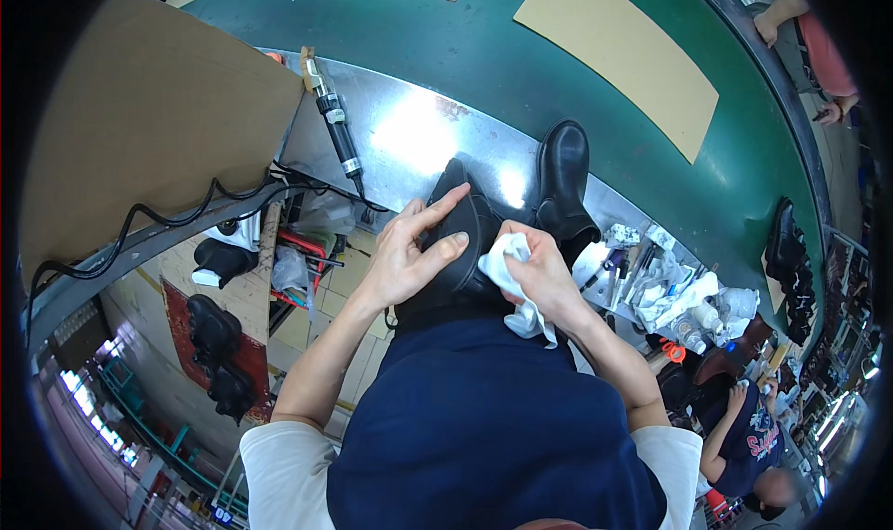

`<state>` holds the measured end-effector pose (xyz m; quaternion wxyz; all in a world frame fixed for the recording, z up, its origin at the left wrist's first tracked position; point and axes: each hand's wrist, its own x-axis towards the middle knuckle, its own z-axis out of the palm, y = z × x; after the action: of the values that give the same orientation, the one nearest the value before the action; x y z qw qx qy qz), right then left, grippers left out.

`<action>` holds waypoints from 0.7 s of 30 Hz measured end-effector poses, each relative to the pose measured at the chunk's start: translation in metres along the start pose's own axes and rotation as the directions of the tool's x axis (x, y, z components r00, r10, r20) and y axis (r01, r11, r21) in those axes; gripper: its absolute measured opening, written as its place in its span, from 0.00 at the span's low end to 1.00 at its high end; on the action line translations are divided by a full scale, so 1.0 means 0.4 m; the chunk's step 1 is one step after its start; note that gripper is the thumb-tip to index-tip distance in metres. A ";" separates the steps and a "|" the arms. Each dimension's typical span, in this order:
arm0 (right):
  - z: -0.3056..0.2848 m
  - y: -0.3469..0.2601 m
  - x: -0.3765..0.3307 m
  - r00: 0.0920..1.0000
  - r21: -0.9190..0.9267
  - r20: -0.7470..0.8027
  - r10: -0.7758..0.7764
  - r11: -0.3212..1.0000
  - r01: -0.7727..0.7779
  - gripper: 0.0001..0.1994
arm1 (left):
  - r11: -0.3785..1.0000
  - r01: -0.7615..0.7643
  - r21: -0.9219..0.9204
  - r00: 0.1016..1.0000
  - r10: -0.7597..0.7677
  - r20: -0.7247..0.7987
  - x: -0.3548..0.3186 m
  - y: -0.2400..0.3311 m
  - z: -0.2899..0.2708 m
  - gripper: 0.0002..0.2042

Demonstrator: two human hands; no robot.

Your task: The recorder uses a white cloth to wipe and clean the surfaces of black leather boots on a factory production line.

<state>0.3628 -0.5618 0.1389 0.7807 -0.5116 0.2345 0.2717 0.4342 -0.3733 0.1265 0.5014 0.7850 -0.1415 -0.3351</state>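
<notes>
A black leather boot (461,274) lies against my lap, its toe pointing away over the metal bench edge. Around its left side my left hand (409,255) is spread, thumb and forefinger resting on the upper while the other fingers are hidden. A crumpled white cloth (510,251) is bunched in my right hand (547,279), pressed to the boot's right side. A second black boot (564,162) stands just beyond my right hand, on the metal strip beside the green surface.
A black hot-air tool (339,134) with a cable lies left on the metal strip (400,148). A large cardboard box (158,111) is at far left. Cloths and bottles (684,297) crowd the right. Cardboard sheets (633,60) lie on the green belt (446,37). Other people work at right.
</notes>
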 end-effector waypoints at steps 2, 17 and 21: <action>0.006 -0.017 -0.003 0.995 0.105 -0.059 0.081 0.992 -0.074 0.03 | 1.000 -0.013 -0.005 1.000 0.013 0.002 0.001 0.004 -0.002 0.29; 0.001 0.010 -0.003 0.999 -0.012 0.044 -0.003 1.000 0.004 0.03 | 0.999 0.006 -0.032 1.000 -0.005 0.021 -0.004 0.000 0.000 0.30; -0.009 0.011 0.017 0.997 0.190 -0.045 0.062 0.980 -0.052 0.02 | 0.999 -0.043 -0.031 0.999 0.044 0.016 -0.003 -0.020 0.003 0.30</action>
<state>0.3646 -0.5625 0.1301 0.8113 -0.4351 0.2933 0.2577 0.4314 -0.3697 0.1196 0.5191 0.7713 -0.1577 -0.3329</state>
